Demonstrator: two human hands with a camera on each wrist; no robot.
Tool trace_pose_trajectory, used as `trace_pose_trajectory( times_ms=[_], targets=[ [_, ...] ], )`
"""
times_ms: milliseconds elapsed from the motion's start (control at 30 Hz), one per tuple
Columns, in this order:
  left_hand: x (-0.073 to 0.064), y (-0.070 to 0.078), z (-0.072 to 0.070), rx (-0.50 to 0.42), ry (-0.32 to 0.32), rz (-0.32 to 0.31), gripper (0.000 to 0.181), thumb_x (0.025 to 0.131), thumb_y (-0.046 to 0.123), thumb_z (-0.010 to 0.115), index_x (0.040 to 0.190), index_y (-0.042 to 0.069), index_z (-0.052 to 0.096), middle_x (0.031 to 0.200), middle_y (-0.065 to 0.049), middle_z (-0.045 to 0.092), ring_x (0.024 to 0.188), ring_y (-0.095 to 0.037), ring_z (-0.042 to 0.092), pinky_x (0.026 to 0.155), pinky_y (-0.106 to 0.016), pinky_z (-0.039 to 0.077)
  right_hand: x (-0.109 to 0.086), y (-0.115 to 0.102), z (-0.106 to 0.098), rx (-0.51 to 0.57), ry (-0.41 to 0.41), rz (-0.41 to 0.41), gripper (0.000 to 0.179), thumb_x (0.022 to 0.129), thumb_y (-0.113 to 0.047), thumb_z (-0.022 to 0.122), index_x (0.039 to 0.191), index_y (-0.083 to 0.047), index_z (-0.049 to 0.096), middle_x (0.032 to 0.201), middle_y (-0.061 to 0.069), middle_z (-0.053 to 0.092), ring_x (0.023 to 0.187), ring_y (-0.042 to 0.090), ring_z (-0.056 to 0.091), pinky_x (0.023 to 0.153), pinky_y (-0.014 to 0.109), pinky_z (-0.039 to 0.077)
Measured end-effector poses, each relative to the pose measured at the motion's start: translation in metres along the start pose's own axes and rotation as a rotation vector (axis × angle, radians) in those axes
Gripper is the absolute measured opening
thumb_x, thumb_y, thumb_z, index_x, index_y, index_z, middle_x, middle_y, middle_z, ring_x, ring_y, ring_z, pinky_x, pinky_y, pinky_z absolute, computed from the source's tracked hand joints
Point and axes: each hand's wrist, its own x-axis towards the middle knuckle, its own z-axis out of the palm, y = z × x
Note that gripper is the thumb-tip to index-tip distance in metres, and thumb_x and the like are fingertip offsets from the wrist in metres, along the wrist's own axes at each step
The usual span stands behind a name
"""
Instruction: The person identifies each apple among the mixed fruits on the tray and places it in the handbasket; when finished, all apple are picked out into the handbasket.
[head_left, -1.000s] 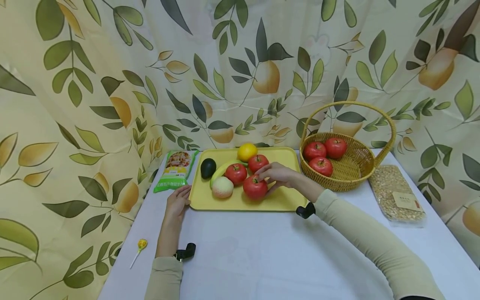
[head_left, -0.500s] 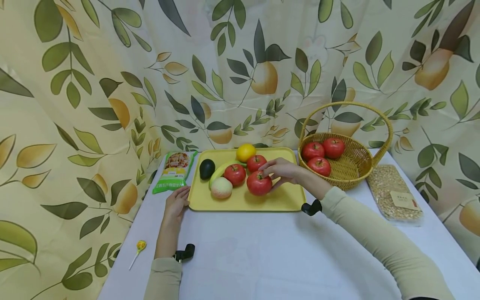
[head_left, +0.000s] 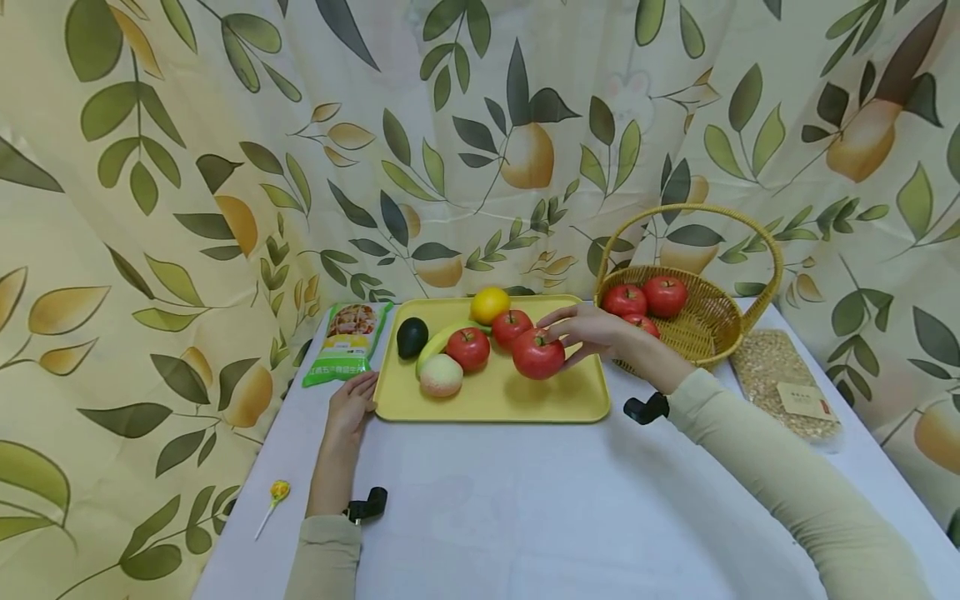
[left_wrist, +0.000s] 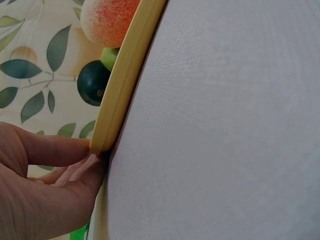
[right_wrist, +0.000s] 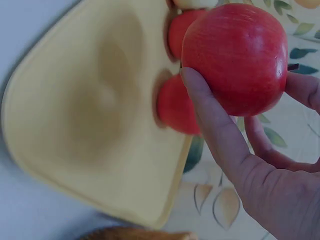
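Observation:
My right hand (head_left: 588,332) grips a red apple (head_left: 538,354) between thumb and fingers, held above the yellow tray (head_left: 558,404). In the right wrist view the apple (right_wrist: 237,57) is clear of the tray, which bears a shadow. My left hand (head_left: 351,408) pinches the tray's near left corner; in the left wrist view the thumb (left_wrist: 60,150) lies on the rim and the fingers reach underneath. On the tray are an avocado (head_left: 412,337), a banana (head_left: 431,350), a peach (head_left: 441,377), a lemon (head_left: 491,306) and two red apples, one in front (head_left: 468,349) and one behind (head_left: 512,327).
A wicker basket (head_left: 708,333) with a tall handle and three red apples (head_left: 665,296) stands right of the tray. A bag of oats (head_left: 787,387) lies beyond it. Left are a green food packet (head_left: 345,342) and a lollipop (head_left: 278,492). A patterned curtain (head_left: 465,233) hangs behind.
My right hand has lifted the apple off the tray and moved it right and away from the front edge, towards the basket. My left hand has stayed at the tray's corner.

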Motion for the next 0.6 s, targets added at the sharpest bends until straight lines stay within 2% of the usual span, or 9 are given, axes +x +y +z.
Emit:
trace_pose_trajectory(
  times_ms=[367,500,600],
  targets=[
    [0.001,-0.001,-0.003,0.031,-0.036,0.038,0.074,0.085,-0.030,0.040,0.154,-0.004,0.041,0.158,-0.023,0.045,0.149,-0.032,0.042,0.122,-0.038,0.037,-0.029,0.001,-0.036,-0.020,0.086,-0.019,0.055,0.098,-0.012,0.066,0.148,0.003,0.049,0.150,0.026,0.045,0.122,0.041,0.054,0.089,0.052,0.062],
    [0.003,-0.002,-0.003,0.040,-0.036,0.026,0.075,0.086,-0.029,0.040,0.156,-0.003,0.041,0.159,-0.022,0.045,0.149,-0.031,0.042,0.122,-0.038,0.037,-0.041,0.002,-0.051,-0.005,0.103,-0.026,0.057,0.100,-0.011,0.064,0.151,0.004,0.046,0.154,0.028,0.040,0.126,0.043,0.051,0.091,0.055,0.061],
    [0.003,-0.002,-0.002,0.040,-0.030,0.013,0.074,0.087,-0.029,0.041,0.156,-0.001,0.041,0.159,-0.020,0.045,0.149,-0.030,0.042,0.122,-0.038,0.037,-0.051,0.002,-0.062,-0.002,0.120,-0.036,0.058,0.100,-0.012,0.065,0.152,0.004,0.046,0.155,0.028,0.039,0.122,0.040,0.055,0.092,0.055,0.060]
  ],
)
